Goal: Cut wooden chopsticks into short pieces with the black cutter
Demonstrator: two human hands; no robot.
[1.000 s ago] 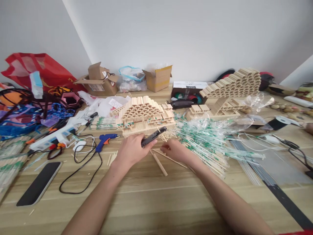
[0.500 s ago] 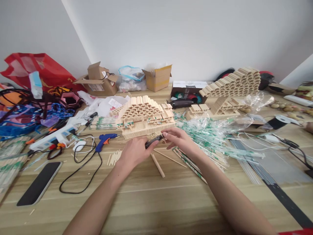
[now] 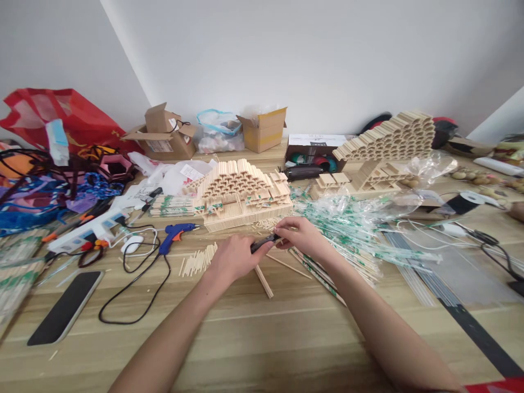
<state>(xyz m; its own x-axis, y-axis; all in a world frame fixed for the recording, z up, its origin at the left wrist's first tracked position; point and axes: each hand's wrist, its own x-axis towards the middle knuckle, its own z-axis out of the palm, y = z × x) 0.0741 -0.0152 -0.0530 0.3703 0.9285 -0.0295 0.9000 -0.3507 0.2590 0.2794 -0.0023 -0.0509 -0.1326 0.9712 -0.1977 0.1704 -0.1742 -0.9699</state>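
My left hand (image 3: pixel 235 256) is closed round a black cutting tool (image 3: pixel 264 243) just in front of a stepped model built of chopstick pieces (image 3: pixel 241 194). My right hand (image 3: pixel 298 234) pinches at the tool's tip; what it holds there is too small to make out. A loose chopstick (image 3: pixel 264 281) lies on the wooden table (image 3: pixel 262 338) below my hands, and a small row of cut sticks (image 3: pixel 198 261) lies to the left.
A blue glue gun (image 3: pixel 176 234) with a black cord, a white power strip (image 3: pixel 88 232) and a dark phone (image 3: pixel 65 307) lie at left. Wrapped chopsticks and plastic sleeves (image 3: pixel 352 234) spread right. A second chopstick model (image 3: pixel 388 144), cardboard boxes (image 3: pixel 262 130) and a red bag (image 3: pixel 61 117) stand behind.
My right hand lifted from the table to the tool's tip. My left hand lowered the tool and shifted slightly right, uncovering the row of cut sticks at left.
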